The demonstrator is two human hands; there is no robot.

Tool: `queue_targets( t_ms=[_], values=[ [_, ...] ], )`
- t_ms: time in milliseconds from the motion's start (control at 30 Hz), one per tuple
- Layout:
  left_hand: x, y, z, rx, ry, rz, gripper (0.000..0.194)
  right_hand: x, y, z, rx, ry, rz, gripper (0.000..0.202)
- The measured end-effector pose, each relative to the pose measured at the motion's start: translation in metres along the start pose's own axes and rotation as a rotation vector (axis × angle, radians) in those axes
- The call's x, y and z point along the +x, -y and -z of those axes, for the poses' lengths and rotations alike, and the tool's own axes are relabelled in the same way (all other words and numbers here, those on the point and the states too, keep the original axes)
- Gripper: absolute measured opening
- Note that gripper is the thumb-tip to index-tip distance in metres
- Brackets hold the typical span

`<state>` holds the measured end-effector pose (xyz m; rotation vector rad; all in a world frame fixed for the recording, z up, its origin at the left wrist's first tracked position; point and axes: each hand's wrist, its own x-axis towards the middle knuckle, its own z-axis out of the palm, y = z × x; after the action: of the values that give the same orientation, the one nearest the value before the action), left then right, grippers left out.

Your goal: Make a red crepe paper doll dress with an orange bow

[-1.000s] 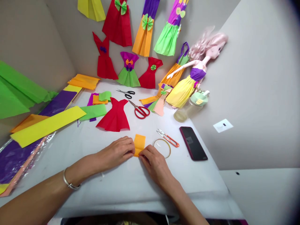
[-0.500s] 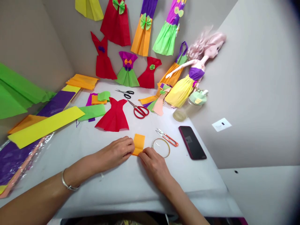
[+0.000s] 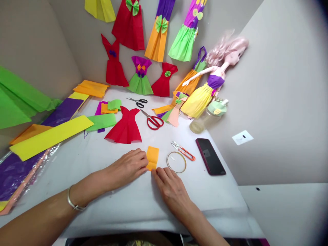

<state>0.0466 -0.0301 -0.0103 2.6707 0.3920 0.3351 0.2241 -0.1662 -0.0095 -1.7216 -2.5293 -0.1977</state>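
Observation:
A small orange piece of crepe paper [image 3: 153, 156] lies on the white table, with a crease near its lower end. At its left edge my left hand [image 3: 132, 166] grips the paper, fingers curled together. My right hand [image 3: 167, 186] is closed too, its fingertips pinching at the lower edge of the same piece. Just right of the paper lies a thin ring-shaped band [image 3: 176, 162], close to my right fingers. Orange-handled thread snips [image 3: 183, 151] rest beyond the band. A red paper dress [image 3: 125, 126] lies flat past my left hand.
Red-handled scissors [image 3: 153, 122] and black-handled scissors [image 3: 139, 102] lie farther back. A phone [image 3: 210, 156] and a lidded bottle [image 3: 208, 116] are at right. A doll [image 3: 215, 82] leans by the wall, where several paper dresses hang. Coloured paper strips [image 3: 51, 136] cover the left side.
My right hand has shifted slightly down, with its fingers lower along the orange paper's bottom edge. My left hand stays at the left edge. The view has shifted slightly.

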Motion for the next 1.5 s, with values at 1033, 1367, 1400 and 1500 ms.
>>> queue_targets(
  t_ms=[1033, 1367, 1400, 1500],
  values=[
    [0.004, 0.014, 0.003, -0.074, -0.066, -0.043, 0.011, 0.026, -0.018, 0.013, -0.055, 0.005, 0.187, 0.017],
    [0.004, 0.013, 0.001, -0.081, -0.057, -0.022, 0.01, 0.03, -0.02, 0.016, -0.057, 0.002, 0.167, 0.013],
    [0.004, 0.012, 0.001, -0.08, -0.058, -0.024, 0.01, 0.03, -0.017, 0.019, -0.08, -0.004, 0.197, 0.014],
    [0.004, 0.012, 0.002, -0.071, -0.061, -0.032, 0.012, 0.032, -0.011, 0.023, -0.107, -0.005, 0.23, 0.017]
  ],
)
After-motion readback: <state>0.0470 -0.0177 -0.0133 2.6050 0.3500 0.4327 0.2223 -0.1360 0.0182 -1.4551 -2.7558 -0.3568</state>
